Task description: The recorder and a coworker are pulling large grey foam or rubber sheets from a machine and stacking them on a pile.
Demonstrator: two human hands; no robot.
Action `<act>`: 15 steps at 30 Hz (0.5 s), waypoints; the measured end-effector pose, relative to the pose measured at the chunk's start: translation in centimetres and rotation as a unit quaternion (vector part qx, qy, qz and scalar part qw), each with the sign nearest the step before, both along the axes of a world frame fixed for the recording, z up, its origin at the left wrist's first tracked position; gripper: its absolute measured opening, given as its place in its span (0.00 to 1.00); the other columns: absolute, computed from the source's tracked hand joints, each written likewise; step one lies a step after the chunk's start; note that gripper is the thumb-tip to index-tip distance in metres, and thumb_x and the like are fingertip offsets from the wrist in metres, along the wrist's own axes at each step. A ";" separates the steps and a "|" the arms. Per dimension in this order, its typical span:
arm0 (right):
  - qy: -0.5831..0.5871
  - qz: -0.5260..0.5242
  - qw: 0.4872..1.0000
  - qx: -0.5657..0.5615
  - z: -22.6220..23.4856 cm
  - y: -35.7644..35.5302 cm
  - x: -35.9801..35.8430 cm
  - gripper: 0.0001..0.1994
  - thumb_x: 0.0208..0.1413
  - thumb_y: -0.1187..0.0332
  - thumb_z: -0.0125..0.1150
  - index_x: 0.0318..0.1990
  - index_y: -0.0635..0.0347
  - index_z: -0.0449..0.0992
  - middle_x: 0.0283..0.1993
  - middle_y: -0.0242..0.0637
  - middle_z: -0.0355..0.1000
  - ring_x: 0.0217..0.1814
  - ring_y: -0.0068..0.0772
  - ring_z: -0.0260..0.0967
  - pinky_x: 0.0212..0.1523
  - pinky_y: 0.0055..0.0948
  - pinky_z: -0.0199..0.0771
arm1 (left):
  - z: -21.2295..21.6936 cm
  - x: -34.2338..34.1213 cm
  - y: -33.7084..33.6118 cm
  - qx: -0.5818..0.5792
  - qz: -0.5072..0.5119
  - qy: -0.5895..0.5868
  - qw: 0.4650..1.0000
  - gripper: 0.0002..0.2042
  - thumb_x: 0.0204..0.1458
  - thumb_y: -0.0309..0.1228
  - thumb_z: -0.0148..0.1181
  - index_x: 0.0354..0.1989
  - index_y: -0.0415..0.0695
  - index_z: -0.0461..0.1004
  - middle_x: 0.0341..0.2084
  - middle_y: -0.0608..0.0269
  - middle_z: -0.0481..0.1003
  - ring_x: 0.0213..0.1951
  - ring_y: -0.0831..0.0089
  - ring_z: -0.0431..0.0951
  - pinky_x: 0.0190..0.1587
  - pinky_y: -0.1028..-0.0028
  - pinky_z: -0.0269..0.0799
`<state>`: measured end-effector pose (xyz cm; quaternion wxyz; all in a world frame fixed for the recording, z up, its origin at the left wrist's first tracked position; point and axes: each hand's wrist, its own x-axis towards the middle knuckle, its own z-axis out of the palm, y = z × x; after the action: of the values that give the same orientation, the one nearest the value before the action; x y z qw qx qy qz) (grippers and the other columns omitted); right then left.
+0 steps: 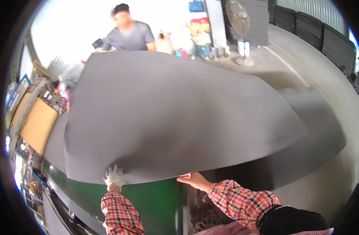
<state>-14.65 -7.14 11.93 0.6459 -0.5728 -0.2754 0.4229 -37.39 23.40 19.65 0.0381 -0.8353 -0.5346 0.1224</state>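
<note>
A large, smooth dark grey sheet [179, 102] spreads out in front of me, bulging upward in the middle and with its right end curving down. My left hand [114, 176], in a pale knitted glove, lies on the sheet's near edge with fingers spread. Farther right, my bare right hand [194, 181] pinches the same edge between thumb and fingers. Beneath that edge shows a green surface [156, 203]. Another dark grey sheet [316, 117] lies lower down, partly covered, on the right.
A co-worker [132, 35] in a grey shirt stands at the sheet's far side, hands mostly hidden. A standing fan [239, 23] and tall stacks of dark sheets [310, 31] are at the back right. A tan board [39, 125] leans at the left. Concrete floor [304, 55] runs along the right.
</note>
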 end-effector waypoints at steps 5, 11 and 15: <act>-0.339 -0.033 0.913 -0.224 -11.5 -12.6 3.6 0.30 0.42 0.59 0.62 0.52 0.65 0.63 0.49 0.51 0.65 0.51 0.50 0.62 0.52 0.37 0.61 | -0.7 1.5 -5.3 0.076 0.050 -0.134 0.987 0.24 0.53 0.39 0.44 0.59 0.52 0.54 0.57 0.50 0.56 0.59 0.53 0.53 0.58 0.58 0.51; -0.540 0.108 0.661 -0.510 -17.8 -32.0 8.7 0.36 0.37 0.56 0.63 0.55 0.61 0.59 0.60 0.45 0.53 0.65 0.41 0.44 0.60 0.47 0.45 | 4.6 6.4 -29.7 -0.091 -0.258 -0.504 0.819 0.21 0.48 0.27 0.49 0.53 0.37 0.61 0.49 0.46 0.64 0.52 0.50 0.63 0.54 0.61 0.57; -0.656 0.179 0.593 -0.431 -20.4 -34.0 8.8 0.28 0.47 0.61 0.50 0.56 0.62 0.59 0.61 0.46 0.51 0.65 0.43 0.43 0.60 0.51 0.44 | 0.3 8.2 -38.4 -0.230 -0.332 -0.356 0.843 0.19 0.47 0.26 0.53 0.50 0.37 0.64 0.44 0.47 0.68 0.46 0.52 0.67 0.50 0.60 0.61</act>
<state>-5.87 -41.12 -8.49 -0.1209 -0.8461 -0.5076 0.1092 -29.22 -15.00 19.99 -0.3098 -0.9337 -0.1589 -0.0838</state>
